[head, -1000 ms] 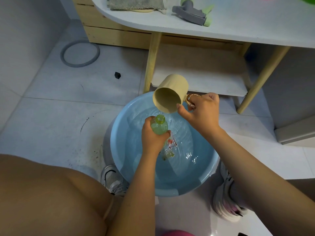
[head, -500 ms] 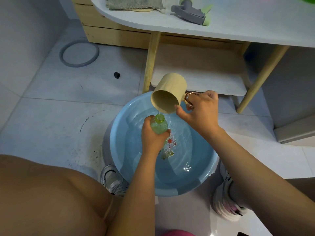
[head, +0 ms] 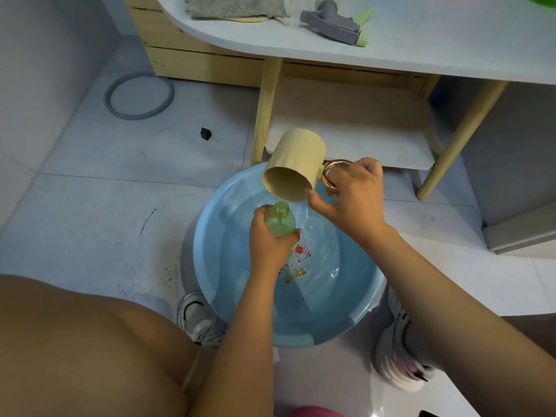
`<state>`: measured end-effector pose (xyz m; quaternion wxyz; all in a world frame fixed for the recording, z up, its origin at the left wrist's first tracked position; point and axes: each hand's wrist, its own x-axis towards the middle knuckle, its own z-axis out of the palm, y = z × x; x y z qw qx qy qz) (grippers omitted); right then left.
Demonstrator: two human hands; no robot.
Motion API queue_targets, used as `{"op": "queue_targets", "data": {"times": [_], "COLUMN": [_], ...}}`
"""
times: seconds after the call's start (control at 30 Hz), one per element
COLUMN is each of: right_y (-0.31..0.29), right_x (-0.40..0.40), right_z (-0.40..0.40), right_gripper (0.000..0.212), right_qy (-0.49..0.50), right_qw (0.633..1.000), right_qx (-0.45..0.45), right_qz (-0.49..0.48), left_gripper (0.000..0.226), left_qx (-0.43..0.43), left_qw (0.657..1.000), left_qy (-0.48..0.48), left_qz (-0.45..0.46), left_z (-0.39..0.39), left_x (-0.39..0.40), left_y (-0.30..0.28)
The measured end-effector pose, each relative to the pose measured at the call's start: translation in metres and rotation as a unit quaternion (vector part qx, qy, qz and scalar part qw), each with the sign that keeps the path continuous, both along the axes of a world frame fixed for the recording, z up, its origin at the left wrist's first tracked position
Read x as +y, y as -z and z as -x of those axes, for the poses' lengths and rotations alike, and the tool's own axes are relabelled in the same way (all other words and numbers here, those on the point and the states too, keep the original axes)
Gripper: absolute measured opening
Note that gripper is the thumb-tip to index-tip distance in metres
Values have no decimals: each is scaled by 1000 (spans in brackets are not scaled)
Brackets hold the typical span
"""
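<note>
A blue basin (head: 210, 266) of water stands on the floor between my feet. My left hand (head: 267, 245) grips a small green plastic bottle (head: 279, 221) upright over the water, its mouth uncapped. My right hand (head: 352, 200) holds a beige mug (head: 296, 164) by its copper ring handle, thumb against the rim. The mug is tipped steeply, its mouth facing down just above the bottle's mouth, with a thin trickle falling from its rim. A cartoon print shows on the basin's bottom.
A white table (head: 421, 46) on wooden legs stands right behind the basin, with a grey cloth (head: 234, 7) and a grey-green tool (head: 334, 22) on top and a low shelf (head: 355, 139) beneath. A grey ring (head: 111, 100) and a small black piece (head: 205, 134) lie on the tiled floor.
The mug has tipped a little further and shifted slightly up. The ripples in the basin have calmed. The bottle and my left hand have hardly moved.
</note>
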<state>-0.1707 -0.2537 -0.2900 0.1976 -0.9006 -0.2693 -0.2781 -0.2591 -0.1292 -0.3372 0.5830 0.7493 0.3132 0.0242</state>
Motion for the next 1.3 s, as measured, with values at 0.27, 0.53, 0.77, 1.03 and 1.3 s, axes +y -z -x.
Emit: {"op": "queue_targets", "data": {"times": [0.27,0.53,0.77,1.03,1.3], "right_y": [0,0,-1,-2,-2], "right_x": [1,2,2,1,-1], "right_z": [0,0,1,0,0], "right_gripper": [44,44,43,42,44], "right_qy": [-14,-27,-33,-44,-29], "right_qw": [999,999,998,998,1000], "right_qx": [-31,-44,-46,-46,-6], "right_qz": [-1,6,15,19,0], "left_gripper": [59,58,58,59,59], "left_qx": [5,4,1,1,-1], "left_qw": [1000,1000,1000,1000,1000], "left_qy": [-3,-3,0,5,1], "left_qz": [3,4,10,7,4], "left_z": [-2,-3,-3,-3,-2], "left_x": [0,0,0,-1,-1], "left_y": [-1,-1,-5,-5,1]}}
